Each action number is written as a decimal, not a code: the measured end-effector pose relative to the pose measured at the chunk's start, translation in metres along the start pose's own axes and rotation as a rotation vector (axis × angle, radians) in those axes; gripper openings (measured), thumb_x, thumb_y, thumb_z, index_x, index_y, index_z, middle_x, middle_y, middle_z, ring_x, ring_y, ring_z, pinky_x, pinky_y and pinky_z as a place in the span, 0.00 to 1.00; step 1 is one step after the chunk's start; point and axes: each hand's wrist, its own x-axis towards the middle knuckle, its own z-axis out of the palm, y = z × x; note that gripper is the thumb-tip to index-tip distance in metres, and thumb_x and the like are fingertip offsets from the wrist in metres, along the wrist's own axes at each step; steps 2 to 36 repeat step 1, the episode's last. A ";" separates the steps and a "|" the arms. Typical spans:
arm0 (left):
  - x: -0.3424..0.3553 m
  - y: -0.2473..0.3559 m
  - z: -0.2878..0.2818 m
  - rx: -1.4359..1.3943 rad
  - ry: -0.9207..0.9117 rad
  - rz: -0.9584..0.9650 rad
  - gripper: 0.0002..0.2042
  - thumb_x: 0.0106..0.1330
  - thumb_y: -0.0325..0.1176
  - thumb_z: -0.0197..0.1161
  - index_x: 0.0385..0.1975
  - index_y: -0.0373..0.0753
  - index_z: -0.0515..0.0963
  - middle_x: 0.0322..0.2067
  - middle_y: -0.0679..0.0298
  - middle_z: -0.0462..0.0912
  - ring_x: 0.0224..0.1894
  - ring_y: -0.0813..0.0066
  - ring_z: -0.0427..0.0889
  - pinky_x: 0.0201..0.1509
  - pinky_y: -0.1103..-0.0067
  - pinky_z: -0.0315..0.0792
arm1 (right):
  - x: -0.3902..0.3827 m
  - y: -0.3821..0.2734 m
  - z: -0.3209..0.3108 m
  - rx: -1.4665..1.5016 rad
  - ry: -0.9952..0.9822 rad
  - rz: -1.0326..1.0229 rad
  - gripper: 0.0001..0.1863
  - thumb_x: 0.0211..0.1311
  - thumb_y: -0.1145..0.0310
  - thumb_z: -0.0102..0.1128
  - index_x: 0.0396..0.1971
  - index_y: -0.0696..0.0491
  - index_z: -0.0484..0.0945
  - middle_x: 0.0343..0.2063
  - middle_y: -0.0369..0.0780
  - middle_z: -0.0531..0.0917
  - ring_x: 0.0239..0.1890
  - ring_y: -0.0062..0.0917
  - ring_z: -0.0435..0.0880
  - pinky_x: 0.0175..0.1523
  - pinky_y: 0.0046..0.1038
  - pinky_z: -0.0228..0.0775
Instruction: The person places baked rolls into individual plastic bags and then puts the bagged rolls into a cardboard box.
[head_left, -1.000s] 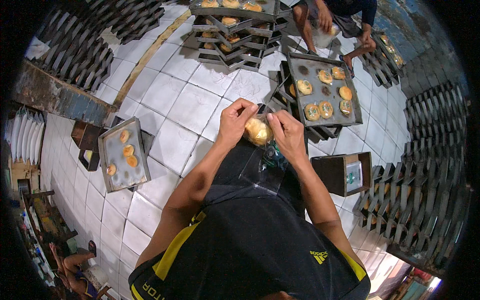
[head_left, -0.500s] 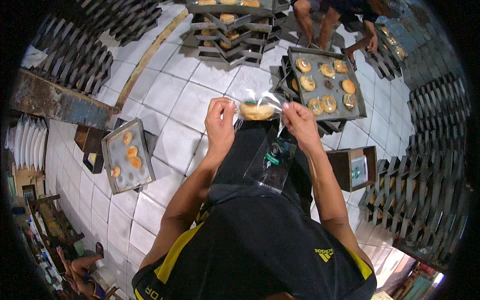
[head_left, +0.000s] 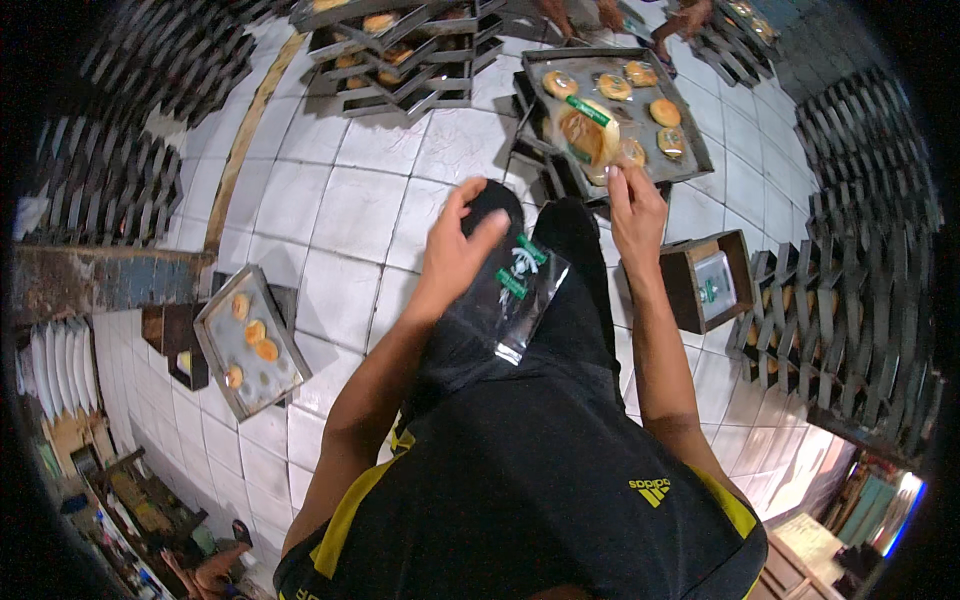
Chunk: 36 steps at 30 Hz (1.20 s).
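Note:
My right hand pinches one end of a clear bag with a green print. Inside is a round golden bun, held over the near left part of a metal tray of buns, several of them wrapped. My left hand is open above my left thigh, thumb and fingers apart with nothing between them. Flat clear bags with green prints lie on my lap beside it; how many are there I cannot tell.
Left on the tiled floor stands a tilted tray with several buns. A box holding flat bags is right of my knee. Stacked trays stand ahead, more along both sides. Another person's hands show beyond the bun tray.
My right hand has carried the bagged bun forward and right, from over my knees to the tray. My left hand has let go of it and opened. The view has shifted slightly.

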 end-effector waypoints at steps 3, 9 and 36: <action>-0.011 -0.014 0.002 0.267 -0.052 0.101 0.34 0.64 0.45 0.72 0.65 0.34 0.69 0.62 0.48 0.75 0.66 0.56 0.73 0.75 0.69 0.57 | 0.008 0.042 0.001 -0.127 0.047 -0.114 0.12 0.73 0.62 0.60 0.42 0.55 0.83 0.37 0.45 0.87 0.33 0.35 0.84 0.43 0.36 0.76; -0.011 -0.014 0.002 0.267 -0.052 0.101 0.34 0.64 0.45 0.72 0.65 0.34 0.69 0.62 0.48 0.75 0.66 0.56 0.73 0.75 0.69 0.57 | 0.008 0.042 0.001 -0.127 0.047 -0.114 0.12 0.73 0.62 0.60 0.42 0.55 0.83 0.37 0.45 0.87 0.33 0.35 0.84 0.43 0.36 0.76; -0.011 -0.014 0.002 0.267 -0.052 0.101 0.34 0.64 0.45 0.72 0.65 0.34 0.69 0.62 0.48 0.75 0.66 0.56 0.73 0.75 0.69 0.57 | 0.008 0.042 0.001 -0.127 0.047 -0.114 0.12 0.73 0.62 0.60 0.42 0.55 0.83 0.37 0.45 0.87 0.33 0.35 0.84 0.43 0.36 0.76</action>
